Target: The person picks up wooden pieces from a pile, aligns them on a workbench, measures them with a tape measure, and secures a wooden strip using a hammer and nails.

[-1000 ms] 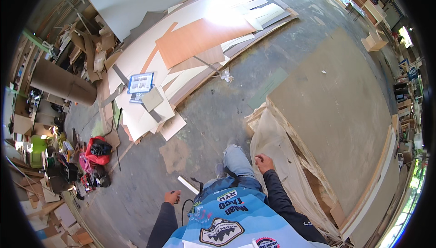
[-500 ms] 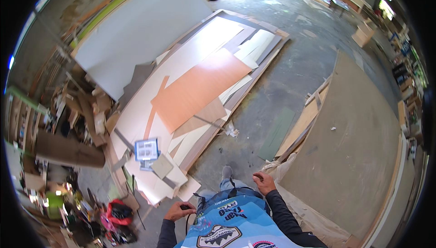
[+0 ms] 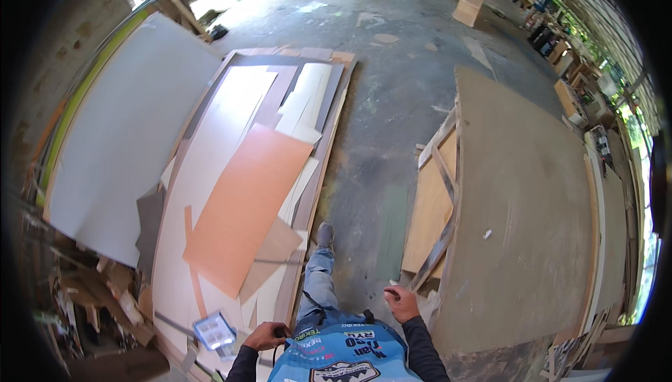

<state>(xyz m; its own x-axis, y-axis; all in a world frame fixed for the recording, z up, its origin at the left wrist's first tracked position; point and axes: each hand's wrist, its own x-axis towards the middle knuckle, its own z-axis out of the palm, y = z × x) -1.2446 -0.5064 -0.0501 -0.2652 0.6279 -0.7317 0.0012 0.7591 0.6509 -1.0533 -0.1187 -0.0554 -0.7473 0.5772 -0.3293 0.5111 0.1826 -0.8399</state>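
Observation:
My left hand point(image 3: 266, 336) hangs low at my left side, fingers curled inward beside my blue printed shirt point(image 3: 343, 354). What it holds, if anything, is hidden. Out to the right, my right hand point(image 3: 402, 303) is bent with its fingers closed. A small pale spot shows at its fingertips, too small to name. Nearest to the left hand is a blue-edged clipboard-like item point(image 3: 214, 331) with a printed sheet, lying on the stack of boards. An orange-brown laminate sheet point(image 3: 248, 207) lies across that stack.
White and grey sheets point(image 3: 210, 112) lie under the orange one on a low stack. A big pale panel point(image 3: 119, 144) leans at left. At right stands a large brown board-topped stack point(image 3: 521, 221) with timber framing. Between them runs grey concrete floor point(image 3: 371, 137) with a green strip point(image 3: 393, 231).
I have stepped forward and my view has turned right, so the sheet stack sits further left. The leg in view is now further forward; both hands stay low and curled.

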